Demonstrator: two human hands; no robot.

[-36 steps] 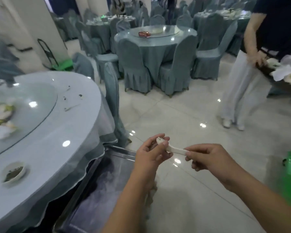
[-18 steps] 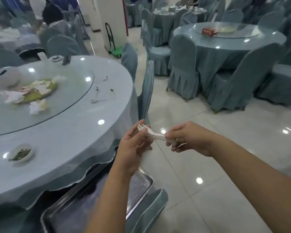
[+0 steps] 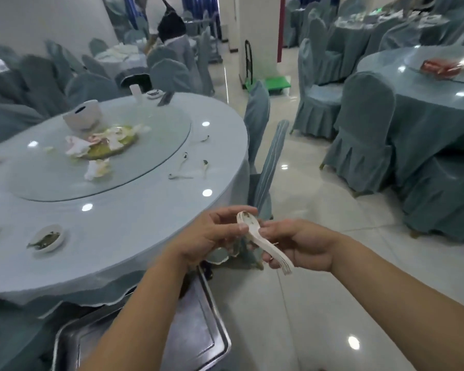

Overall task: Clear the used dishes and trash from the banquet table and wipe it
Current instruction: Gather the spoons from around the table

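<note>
- While both of my hands are busy off the edge of the desk (image 3: 134,236), the clearing looks only partly done — that is my reading of what lies there now.
- My right hand (image 3: 303,245) has its fingers curled round the handles of a nested stack of white spoons (image 3: 255,231); my left hand (image 3: 212,236) pinches the bowl end, thumb on top.
- Loose spoons (image 3: 184,159) remain near the far right rim, just outside the glass turntable (image 3: 158,145).
- On the turntable: a plate (image 3: 110,148) smeared with yellow-green leftovers and crumpled napkins, plus a white bowl (image 3: 82,115) beyond it; what is in that bowl I cannot tell.
- A small dish (image 3: 47,238) at the near rim holds dark green scraps; further small dishes show at the left edge.
- A steel tray (image 3: 198,333) sits below the desk edge beside me, partly hidden by my arm — the part showing is bare metal.
- Wiping is not yet begun, I judge; no cloth is in sight.
</note>
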